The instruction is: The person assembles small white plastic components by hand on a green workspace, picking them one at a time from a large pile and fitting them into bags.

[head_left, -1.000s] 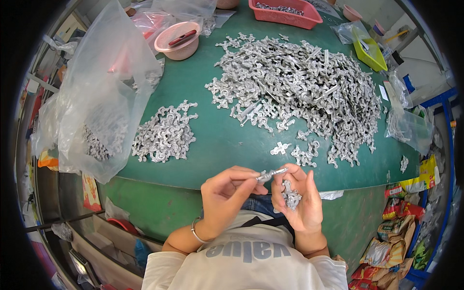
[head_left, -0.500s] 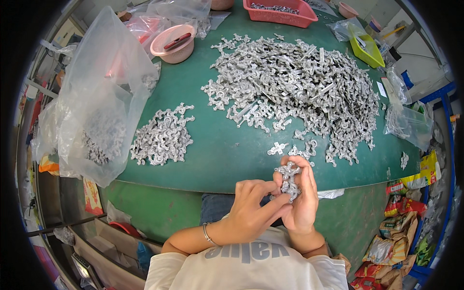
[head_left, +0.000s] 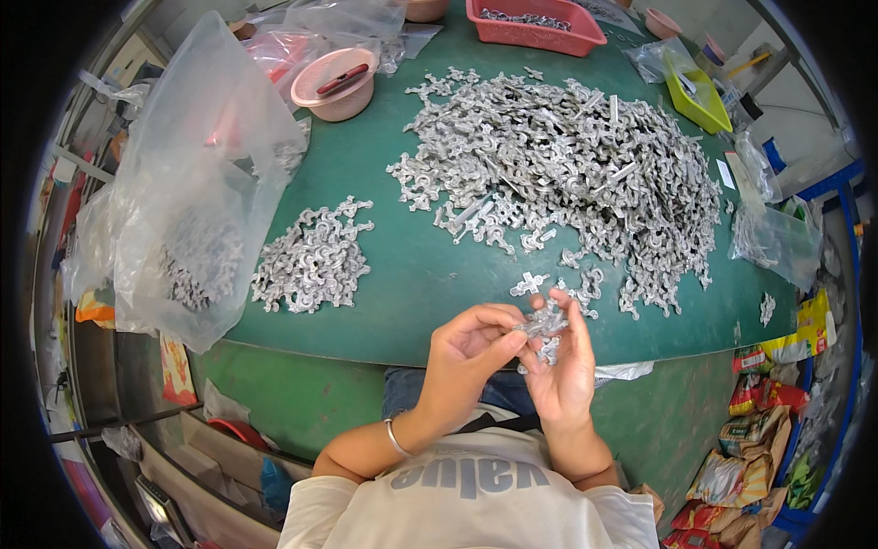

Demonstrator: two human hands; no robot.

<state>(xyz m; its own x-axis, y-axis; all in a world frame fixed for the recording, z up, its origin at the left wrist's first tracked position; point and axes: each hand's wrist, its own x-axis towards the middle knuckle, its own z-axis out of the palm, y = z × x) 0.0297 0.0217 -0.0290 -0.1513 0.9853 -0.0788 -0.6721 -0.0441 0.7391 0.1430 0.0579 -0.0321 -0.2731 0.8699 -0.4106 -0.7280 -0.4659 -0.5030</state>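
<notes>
Silver-grey metal castings (head_left: 543, 328), a small cluster of cross-shaped parts, were held between both hands just in front of the near edge of the green table (head_left: 402, 274), above the person's lap. The left hand (head_left: 466, 352) was raised from the lower edge, its fingers (head_left: 501, 340) drawn together and pinched on the left side of the cluster. The right hand (head_left: 565, 375) was held upright with the palm turned toward the left hand; its fingers (head_left: 582, 322) were curled around the right side of the cluster and clamped on it. A thin bracelet (head_left: 395, 437) was worn on the left wrist. A single loose casting (head_left: 529, 284) lay on the table just beyond the hands. A large heap of the same castings (head_left: 585, 174) covered the far right part of the table, and a smaller pile (head_left: 313, 261) lay apart from it on the left. A clear plastic bag (head_left: 197, 174), partly filled with castings, stood at the left edge of the table. A pink bowl (head_left: 335, 84) with a dark tool laid across it was placed behind the bag, and a red basket (head_left: 535, 23) of metal parts was set at the far edge. A yellow-green tray (head_left: 697, 91) was seen at the far right, and a smaller clear bag (head_left: 776, 242) rested at the right edge of the table.
</notes>
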